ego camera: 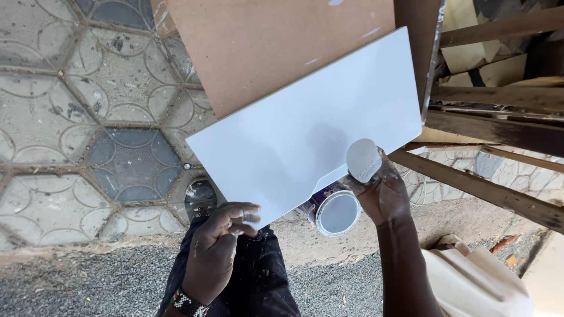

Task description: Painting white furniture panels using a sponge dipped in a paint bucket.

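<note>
Our left hand (pixel 218 249) pinches the white panel (pixel 305 126) steady at its lower edge; our right hand (pixel 382 191) presses a grey pad (pixel 363 159) flat onto it.

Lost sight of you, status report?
Left hand grips white panel edge. Right hand holds grey pad on it. Open paint tin below.

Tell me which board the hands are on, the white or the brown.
The white panel: left hand grips its near edge, right hand presses a pad on it. The brown board lies behind.
</note>
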